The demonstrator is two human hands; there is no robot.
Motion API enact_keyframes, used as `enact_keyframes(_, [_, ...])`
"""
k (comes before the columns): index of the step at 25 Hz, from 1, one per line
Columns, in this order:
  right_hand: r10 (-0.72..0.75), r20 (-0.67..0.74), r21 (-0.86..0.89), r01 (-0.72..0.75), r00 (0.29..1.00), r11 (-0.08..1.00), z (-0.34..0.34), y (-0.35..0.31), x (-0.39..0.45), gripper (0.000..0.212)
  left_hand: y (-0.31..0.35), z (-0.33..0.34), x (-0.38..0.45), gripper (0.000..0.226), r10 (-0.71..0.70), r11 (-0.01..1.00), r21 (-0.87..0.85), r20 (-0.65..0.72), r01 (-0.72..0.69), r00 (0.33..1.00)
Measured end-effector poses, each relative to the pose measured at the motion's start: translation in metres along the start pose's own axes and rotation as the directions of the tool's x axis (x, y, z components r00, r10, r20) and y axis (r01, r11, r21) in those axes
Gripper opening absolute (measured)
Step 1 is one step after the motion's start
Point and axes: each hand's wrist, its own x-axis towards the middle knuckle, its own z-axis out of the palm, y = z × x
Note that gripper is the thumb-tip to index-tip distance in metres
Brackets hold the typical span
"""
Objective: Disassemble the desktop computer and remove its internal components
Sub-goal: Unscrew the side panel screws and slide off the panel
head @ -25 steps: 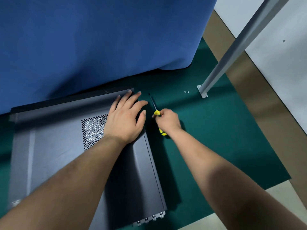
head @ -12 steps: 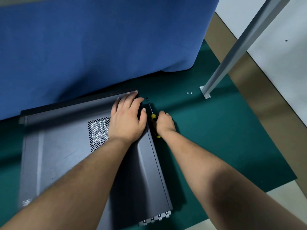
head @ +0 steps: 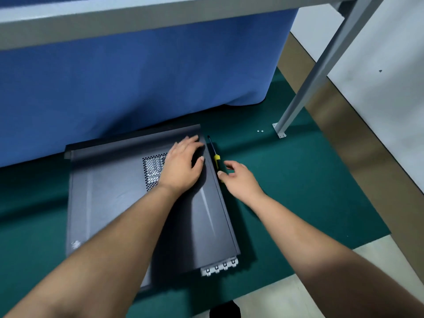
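Fingers (head: 192, 143) of the left hand (head: 181, 166) lie flat and loosely spread on the side panel (head: 128, 203) of the computer case (head: 220, 269), pressing near its far right corner, thumb stretched toward the edge. The right hand (head: 241, 180) hovers just beside that edge with fingers relaxed and half curled, holding nothing. The screwdriver (head: 215, 157), yellow-handled, lies on the green mat (head: 309, 191) right along the case's right side, between the case and that hand; whether a fingertip touches the handle I cannot tell.

The case lies on its side on the mat, panel up and closed, vent grille (head: 153, 168) showing beside the left wrist, rear brackets poking out at the near end. Early days for the task, by the look of it.

To slide the panel off, press with a flat palm and push evenly along its length, the free hand steadying the frame. If screws hold it, pick up the driver first. Two small screws (head: 260, 131) sit near the metal leg (head: 321, 72); keep clear of them. Behind hangs a blue cloth (head: 137, 76).
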Motion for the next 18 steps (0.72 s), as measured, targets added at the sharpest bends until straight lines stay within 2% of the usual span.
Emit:
enact_keyframes(3, [-0.219,0.001,-0.058,0.219,0.976,0.974,0.001,-0.008,-0.063,0.057,-0.011,-0.014,-0.08,0.041,-0.018,1.0,-0.015,-0.014,0.018,1.0])
enact_keyframes(5, [-0.367,0.081,-0.211,0.375,0.927,0.903,0.006,-0.009,-0.103,0.065,-0.027,-0.027,-0.141,0.042,-0.04,0.999,0.029,-0.012,0.04,0.999])
enact_keyframes(7, [-0.439,0.218,-0.357,0.489,0.872,0.796,0.014,-0.007,-0.136,0.073,-0.045,-0.042,-0.193,0.047,-0.043,0.995,0.096,0.03,0.04,0.999])
enact_keyframes(10, [-0.405,0.4,-0.571,0.569,0.822,0.591,0.032,-0.002,-0.166,0.09,-0.073,-0.061,-0.248,0.066,-0.041,0.971,0.24,0.162,0.001,0.986])
enact_keyframes(12, [-0.352,0.432,-0.676,0.557,0.83,0.483,0.041,-0.002,-0.171,0.103,-0.086,-0.069,-0.267,0.08,-0.041,0.948,0.314,0.247,-0.04,0.968])
enact_keyframes(14, [-0.304,0.417,-0.74,0.514,0.856,0.433,0.047,-0.008,-0.169,0.112,-0.091,-0.068,-0.27,0.092,-0.079,0.917,0.397,0.267,-0.035,0.96])
enact_keyframes(18, [-0.231,0.351,-0.823,0.417,0.907,0.385,0.062,-0.016,-0.166,0.129,-0.085,-0.054,-0.263,0.113,-0.215,0.834,0.545,0.184,0.082,0.959])
